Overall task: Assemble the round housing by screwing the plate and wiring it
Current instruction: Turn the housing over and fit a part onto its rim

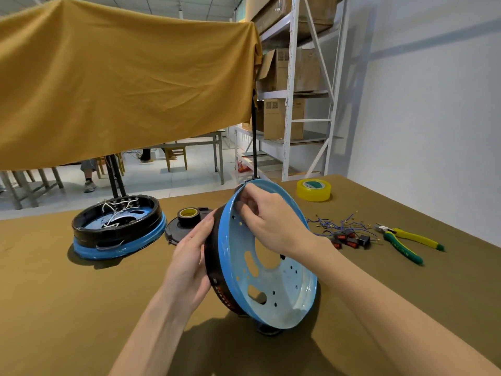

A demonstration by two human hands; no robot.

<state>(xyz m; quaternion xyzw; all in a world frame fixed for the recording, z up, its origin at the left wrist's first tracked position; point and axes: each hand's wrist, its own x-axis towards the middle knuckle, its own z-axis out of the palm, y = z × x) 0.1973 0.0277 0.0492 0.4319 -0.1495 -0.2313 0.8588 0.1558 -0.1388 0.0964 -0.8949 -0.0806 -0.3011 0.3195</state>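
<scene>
Both hands are occupied with the round housing (pixel 267 263), which is held tilted on edge above the table (pixel 81 308), its open blue face turned toward five o'clock. The black rim is gripped by the left hand (pixel 193 256) at nine o'clock; the right hand (pixel 267 221), fingers curled, is pinched at holes near twelve o'clock.

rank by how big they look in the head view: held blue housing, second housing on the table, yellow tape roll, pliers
1. Held blue housing, though it is nearest the camera.
2. Second housing, farther back; true sizes may match.
3. Pliers and yellow tape roll: pliers longer, roll bulkier, so unranked.
</scene>
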